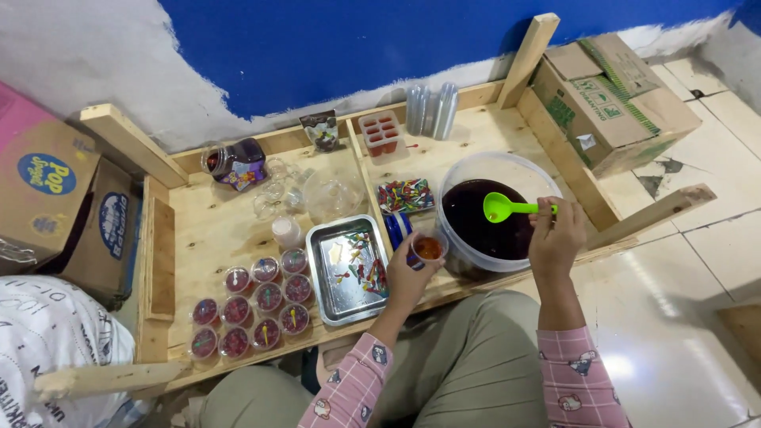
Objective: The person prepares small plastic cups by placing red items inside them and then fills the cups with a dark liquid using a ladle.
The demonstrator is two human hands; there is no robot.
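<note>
My left hand (pixel 410 277) holds a small clear cup (pixel 428 248) with some reddish liquid in it, right beside a big clear bucket (pixel 468 166) of dark red liquid. A green ladle (pixel 505 208) is gripped by its handle in my right hand (pixel 555 235), its bowl hanging over the dark liquid in the bucket.
A metal tray (pixel 325 273) with colourful small spoons lies left of my left hand. Several filled, lidded cups (pixel 255 305) stand in rows at front left. Farther back are a jar (pixel 235 164), empty clear cups (pixel 301 194), stacked cups (pixel 432 107), a mould tray (pixel 380 133). Cardboard boxes (pixel 614 95) flank the wooden table.
</note>
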